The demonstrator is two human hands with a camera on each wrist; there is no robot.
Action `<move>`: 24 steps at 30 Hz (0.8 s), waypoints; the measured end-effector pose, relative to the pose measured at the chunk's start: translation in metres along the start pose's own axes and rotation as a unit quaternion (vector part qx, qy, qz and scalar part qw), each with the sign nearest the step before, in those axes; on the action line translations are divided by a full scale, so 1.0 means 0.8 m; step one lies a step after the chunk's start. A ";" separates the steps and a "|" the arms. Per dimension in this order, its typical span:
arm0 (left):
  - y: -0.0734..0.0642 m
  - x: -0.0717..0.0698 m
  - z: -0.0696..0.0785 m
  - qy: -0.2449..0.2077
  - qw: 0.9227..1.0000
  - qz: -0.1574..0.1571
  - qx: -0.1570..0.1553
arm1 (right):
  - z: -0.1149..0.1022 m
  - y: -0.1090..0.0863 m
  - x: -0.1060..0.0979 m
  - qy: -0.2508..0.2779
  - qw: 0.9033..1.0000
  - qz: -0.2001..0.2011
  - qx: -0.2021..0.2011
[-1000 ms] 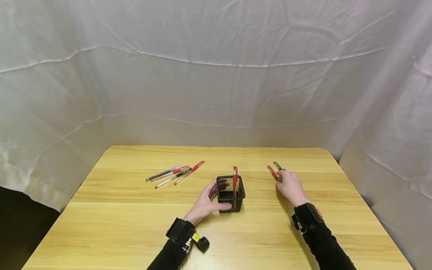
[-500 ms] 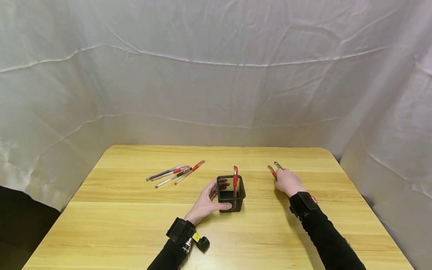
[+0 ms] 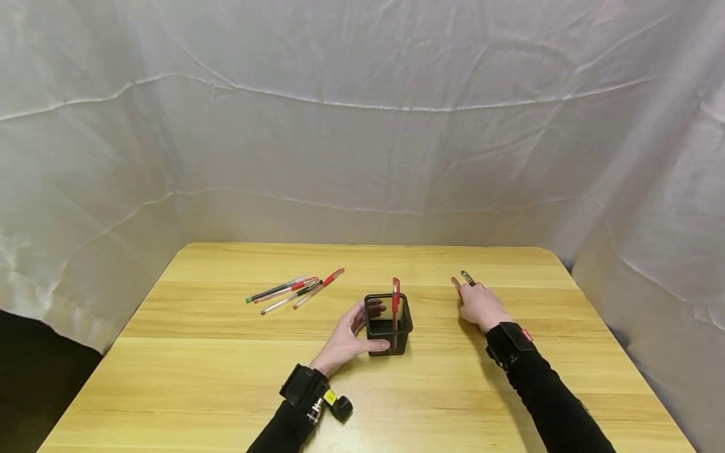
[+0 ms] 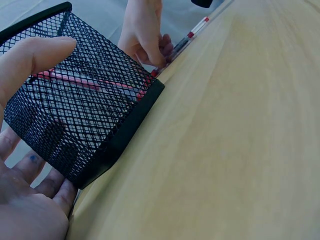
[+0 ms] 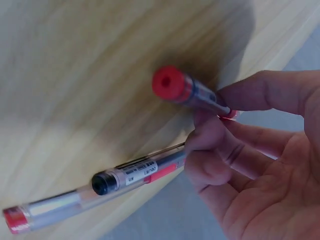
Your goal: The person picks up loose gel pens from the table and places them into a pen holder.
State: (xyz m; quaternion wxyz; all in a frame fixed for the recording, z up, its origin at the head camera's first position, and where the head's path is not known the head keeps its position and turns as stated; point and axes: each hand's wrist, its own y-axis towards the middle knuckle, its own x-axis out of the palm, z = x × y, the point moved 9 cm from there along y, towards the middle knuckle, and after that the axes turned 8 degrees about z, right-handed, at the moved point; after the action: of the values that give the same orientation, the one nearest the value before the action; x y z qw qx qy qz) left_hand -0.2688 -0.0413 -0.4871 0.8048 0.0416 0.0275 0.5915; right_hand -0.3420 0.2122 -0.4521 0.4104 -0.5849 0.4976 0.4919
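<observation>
A black mesh pen holder stands on the table with one red pen upright in it. My left hand holds the holder from the left, thumb across the near side and fingers on the far side. Over to the right, my right hand pinches a red-ended gel pen between thumb and fingers, its end tipped up off the table. Beside those fingers lie a black-ended pen and another red-ended pen. In the head view my right hand hides most of these pens.
Several red, black and green pens lie in a loose pile on the wooden table, left of the holder. Pale cloth hangs round the back and sides.
My right hand has turned at the wrist and shifted slightly left, and the red pen at its fingers has moved a little. The left hand and the holder have stayed put.
</observation>
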 end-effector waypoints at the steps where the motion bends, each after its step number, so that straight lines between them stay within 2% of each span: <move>1: 0.000 0.000 -0.001 0.001 1.000 0.000 -0.001 | 0.000 -0.001 -0.001 0.003 1.000 0.005 -0.001; 9: -0.001 -0.001 -0.004 0.001 1.000 0.000 -0.008 | -0.008 -0.014 -0.008 0.036 0.998 0.055 -0.023; 17: 0.000 0.000 -0.003 -0.003 1.000 -0.002 0.001 | -0.015 -0.032 -0.023 0.060 0.988 0.131 -0.053; 24: 0.001 0.000 -0.003 -0.001 1.000 0.000 -0.002 | -0.015 -0.049 -0.028 0.089 0.983 0.153 -0.044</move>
State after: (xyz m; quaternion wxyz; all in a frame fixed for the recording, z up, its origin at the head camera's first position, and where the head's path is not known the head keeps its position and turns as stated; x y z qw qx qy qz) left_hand -0.2694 -0.0409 -0.4896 0.8047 0.0403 0.0256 0.5918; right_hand -0.3022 0.2112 -0.4282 0.2581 -0.5607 0.5936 0.5164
